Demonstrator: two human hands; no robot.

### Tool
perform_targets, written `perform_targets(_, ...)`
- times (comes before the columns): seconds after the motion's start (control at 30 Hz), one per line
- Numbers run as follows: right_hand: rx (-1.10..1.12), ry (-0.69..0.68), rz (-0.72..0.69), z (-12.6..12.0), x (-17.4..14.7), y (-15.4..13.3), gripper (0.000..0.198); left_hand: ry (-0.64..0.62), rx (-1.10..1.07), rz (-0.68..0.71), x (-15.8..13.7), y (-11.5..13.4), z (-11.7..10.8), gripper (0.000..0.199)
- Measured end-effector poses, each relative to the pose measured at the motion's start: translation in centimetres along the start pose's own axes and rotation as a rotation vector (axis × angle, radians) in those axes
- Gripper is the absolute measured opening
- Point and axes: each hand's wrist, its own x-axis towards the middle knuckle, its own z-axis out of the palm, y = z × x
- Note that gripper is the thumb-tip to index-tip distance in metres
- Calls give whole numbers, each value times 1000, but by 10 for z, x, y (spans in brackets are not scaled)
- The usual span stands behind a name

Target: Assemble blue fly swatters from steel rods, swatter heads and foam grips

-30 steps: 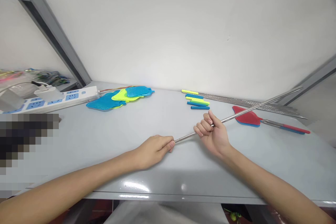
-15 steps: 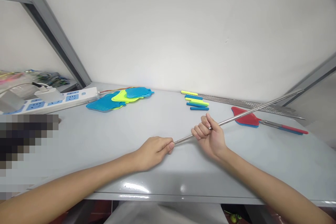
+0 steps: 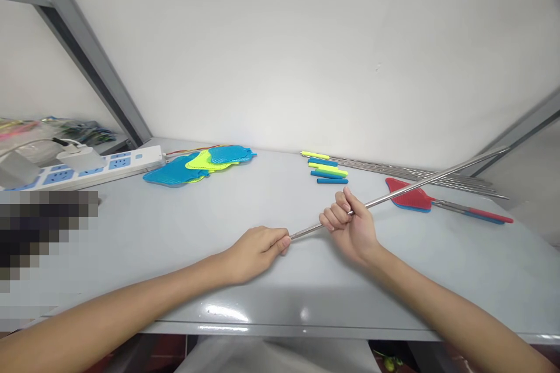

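A long thin metal rod [image 3: 411, 187] slants up to the right above the table. Its near end is pinched in my left hand [image 3: 258, 253], whose fingers hide the tip. My right hand [image 3: 350, 224] is wrapped round the rod a little farther along, palm side showing. Behind the rod lie a red fly swatter [image 3: 409, 193] and a blue one [image 3: 415, 208] under it. Short blue and yellow grip sleeves [image 3: 332, 181] lie beyond my right hand. A pile of blue and yellow swatter heads [image 3: 175, 172] rests at the back left.
More metal rods [image 3: 437, 175] lie along the wall at the back right. A white power strip [image 3: 135, 162] with plugged-in adapters sits at the left on the grey table [image 3: 175, 227]. Bagged items [image 3: 83, 128] lie behind it. A pixelated patch covers the left edge.
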Motion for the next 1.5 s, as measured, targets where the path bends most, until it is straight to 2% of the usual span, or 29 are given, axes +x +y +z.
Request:
perform_targets(0.43, 24, -50, 13, 0, 0, -1, 33, -2, -14, 9, 0, 1, -1, 36)
perform_targets(1.5, 60, -64, 18, -2, -1, 12, 33, 3, 54, 1, 0, -3, 2, 38)
